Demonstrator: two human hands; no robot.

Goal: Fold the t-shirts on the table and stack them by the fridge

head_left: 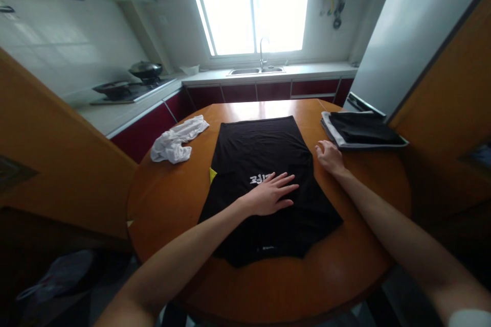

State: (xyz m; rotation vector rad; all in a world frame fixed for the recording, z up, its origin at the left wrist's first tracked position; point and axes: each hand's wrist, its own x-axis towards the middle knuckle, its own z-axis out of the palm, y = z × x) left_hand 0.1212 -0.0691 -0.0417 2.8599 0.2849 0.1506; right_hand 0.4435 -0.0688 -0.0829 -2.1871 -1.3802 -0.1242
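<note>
A black T-shirt [264,148] with a small white print lies spread on the round wooden table [169,214]. A bit of yellow [212,175] shows at its left edge. My left hand [270,195] rests flat on the shirt's middle, fingers spread, partly covering the print. To the right of the shirt, my right hand [330,157] touches the bare tabletop with its fingers slightly curled and apart, holding nothing. The hand is just in front of a stack of folded black and white clothes [364,130].
A crumpled white cloth [174,140] lies at the table's left rear. Behind the table are a counter with a sink [255,70], a stove with a pan [115,89] and a lidded wok [146,70]. A tall pale refrigerator [395,36] stands at right.
</note>
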